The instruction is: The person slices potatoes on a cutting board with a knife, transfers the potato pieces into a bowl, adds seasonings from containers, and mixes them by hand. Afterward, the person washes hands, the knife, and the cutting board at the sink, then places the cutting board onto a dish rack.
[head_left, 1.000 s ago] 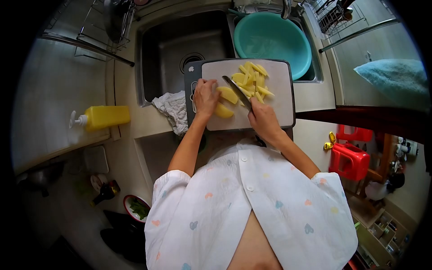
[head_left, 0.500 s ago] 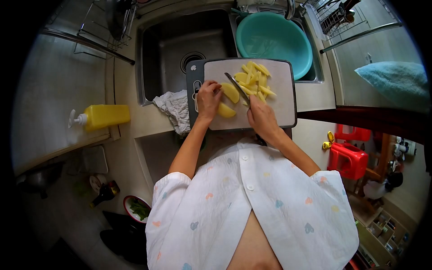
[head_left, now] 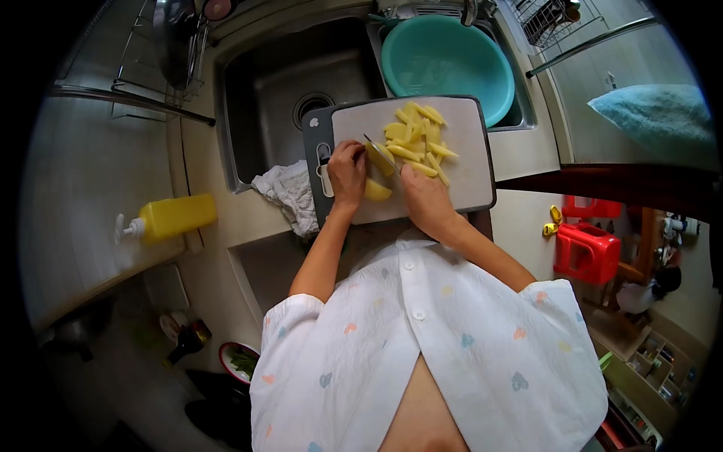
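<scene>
A knife [head_left: 382, 153] is gripped in my right hand [head_left: 427, 197], its blade at the right side of a pale yellow potato piece [head_left: 379, 160]. Curled fingers of my left hand [head_left: 349, 175] press on that piece from the left. Just below it, a second potato piece [head_left: 377, 190] lies flat. Several cut potato strips [head_left: 422, 135] are piled to the right of the blade. All of this rests on a grey-edged cutting board [head_left: 463, 177] with a pale surface. The knife's handle is mostly hidden by my right hand.
The board bridges the front of a steel sink [head_left: 263, 98] and a turquoise basin [head_left: 452, 68]. A white cloth [head_left: 290, 196] sits at the board's left edge. Farther left is a yellow pump bottle [head_left: 177, 217]. A light blue towel [head_left: 655, 117] is at the right.
The knife has moved left from the strip pile to the potato piece, and its blade now stands more upright. My left hand stays at the piece. The view has shifted slightly.
</scene>
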### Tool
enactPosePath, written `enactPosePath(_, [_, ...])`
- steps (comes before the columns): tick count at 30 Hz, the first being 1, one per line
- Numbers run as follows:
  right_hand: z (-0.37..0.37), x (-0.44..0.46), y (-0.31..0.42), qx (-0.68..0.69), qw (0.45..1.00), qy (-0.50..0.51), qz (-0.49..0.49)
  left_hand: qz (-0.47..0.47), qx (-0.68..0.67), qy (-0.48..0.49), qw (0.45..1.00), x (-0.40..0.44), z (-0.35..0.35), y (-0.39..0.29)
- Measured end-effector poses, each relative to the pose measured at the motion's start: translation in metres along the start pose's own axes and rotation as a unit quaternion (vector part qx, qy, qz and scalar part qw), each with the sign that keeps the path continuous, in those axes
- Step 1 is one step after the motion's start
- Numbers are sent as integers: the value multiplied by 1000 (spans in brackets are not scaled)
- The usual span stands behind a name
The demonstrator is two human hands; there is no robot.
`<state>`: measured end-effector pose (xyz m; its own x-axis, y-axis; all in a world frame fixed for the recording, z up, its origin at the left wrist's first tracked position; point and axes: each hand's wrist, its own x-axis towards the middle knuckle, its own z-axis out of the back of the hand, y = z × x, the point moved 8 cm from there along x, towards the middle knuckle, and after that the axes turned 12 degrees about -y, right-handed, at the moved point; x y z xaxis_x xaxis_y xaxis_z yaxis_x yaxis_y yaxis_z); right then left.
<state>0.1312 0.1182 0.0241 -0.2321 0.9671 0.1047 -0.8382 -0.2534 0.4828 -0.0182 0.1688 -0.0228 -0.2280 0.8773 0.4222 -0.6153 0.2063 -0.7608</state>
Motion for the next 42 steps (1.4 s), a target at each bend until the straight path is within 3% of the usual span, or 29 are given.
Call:
enactPosePath(7, [-10, 7, -2, -37, 998, 37, -37, 26, -20, -2, 999, -3, -1, 6])
enactPosePath(12, [-19, 7, -8, 11, 999, -33, -38, 11, -17, -9, 1000, -1, 0, 1])
enactPosePath(19, [6, 10, -9, 69, 997, -21, -15, -3, -16, 6, 1000, -11, 5, -2])
enactPosePath(33, [-10, 4, -7, 54, 997, 52, -4, 13, -15, 0, 1000, -9, 2, 0])
enactPosePath(37, [-24, 9, -6, 4, 1000, 20, -1, 20, -8, 7, 1000, -10, 2, 3])
enactPosePath(39, [-19, 6, -21, 74, 995, -46, -54, 36, -14, 4, 999, -11, 3, 4])
enactPosePath(42, [-8, 10, -34, 154, 985, -48, -58, 26, -15, -1, 1000, -5, 10, 1])
